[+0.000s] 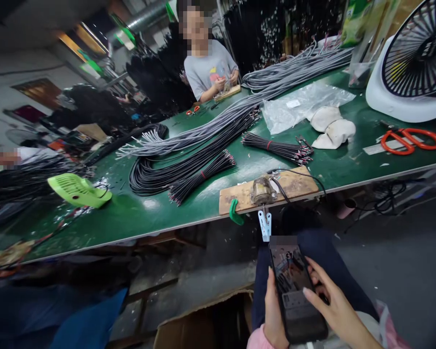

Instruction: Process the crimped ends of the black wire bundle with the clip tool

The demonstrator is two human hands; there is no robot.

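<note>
1. The left hand [274,310] curls around a black slab smartphone [297,291] over the lap, below the near edge of the green worktop [138,213].
2. The right hand [330,303] rests open, fingers on its screen; such a light hold could let it slide floorward.

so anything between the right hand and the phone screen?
Nothing visible. The right hand has its fingertips right over the phone screen, while the left hand grips the phone's left edge from beneath. Both sit over the lap, below the table edge.
</note>
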